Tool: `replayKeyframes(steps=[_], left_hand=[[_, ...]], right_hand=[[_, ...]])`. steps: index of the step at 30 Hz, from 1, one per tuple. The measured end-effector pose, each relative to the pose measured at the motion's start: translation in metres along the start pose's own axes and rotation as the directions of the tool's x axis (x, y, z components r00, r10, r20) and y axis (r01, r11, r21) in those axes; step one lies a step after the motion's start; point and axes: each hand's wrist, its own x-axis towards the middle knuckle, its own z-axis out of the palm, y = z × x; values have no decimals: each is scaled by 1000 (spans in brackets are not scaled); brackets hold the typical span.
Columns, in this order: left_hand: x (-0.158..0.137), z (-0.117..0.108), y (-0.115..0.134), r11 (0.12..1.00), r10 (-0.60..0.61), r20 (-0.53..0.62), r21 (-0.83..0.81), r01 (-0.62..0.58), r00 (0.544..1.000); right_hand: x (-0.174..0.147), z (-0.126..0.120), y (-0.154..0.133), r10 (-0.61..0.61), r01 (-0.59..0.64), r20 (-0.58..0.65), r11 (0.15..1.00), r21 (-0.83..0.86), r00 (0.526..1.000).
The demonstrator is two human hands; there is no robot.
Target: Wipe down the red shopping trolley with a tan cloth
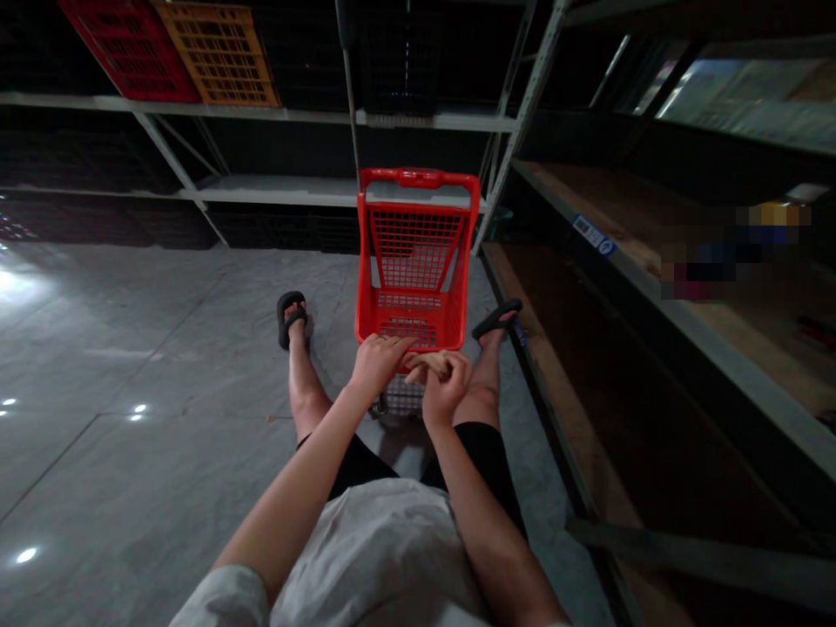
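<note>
A red plastic shopping cart (418, 324) stands between my legs, its handle at the far side. My left hand (380, 359) is closed over the cart's near rim, with the fingers lying across the edge. A crumpled beige cloth (428, 361) is bunched at that same rim, pinched by my right hand (449, 383). Part of the cloth is hidden behind the right fingers. Below the rim shows a greyish grid-like lower part (401, 399) of the cart.
Metal shelving (280, 187) runs behind the cart, carrying a red crate (134, 48), a yellow crate (222, 57) and dark crates. A wooden-topped shelf (581, 205) borders my right side. Grey concrete floor (163, 348) stretches to the left.
</note>
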Motion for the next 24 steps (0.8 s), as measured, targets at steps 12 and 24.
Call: replayKeyframes(steps=[12,24], left_hand=[[-8,7,-8,996,85,-112,15,-84,990],[-2,8,9,994,22,-54,104,-16,998]], right_hand=[[-30,-13,55,188,-167,139,974,-152,972],[10,7,-3,29,-30,122,1000,4,992]])
